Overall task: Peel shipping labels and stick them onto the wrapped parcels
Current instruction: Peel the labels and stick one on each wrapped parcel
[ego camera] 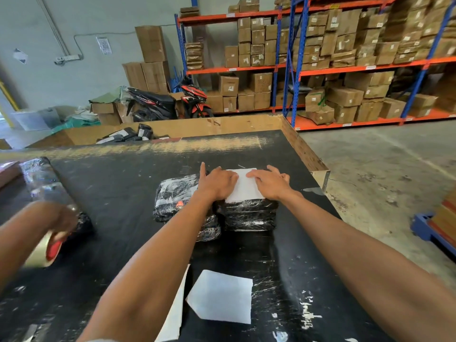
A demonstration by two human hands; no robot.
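Label (243, 185) lies on parcel (249, 214), between left hand (218, 182) and right hand (270, 182).

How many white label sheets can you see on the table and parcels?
3: one label pressed by both hands on the right parcel, one sheet lying near the table's front edge, and one strip partly hidden under the left forearm.

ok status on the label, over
Both hands flat, left hand and right hand pressing white label onto wrapped parcel. Nothing in the way.
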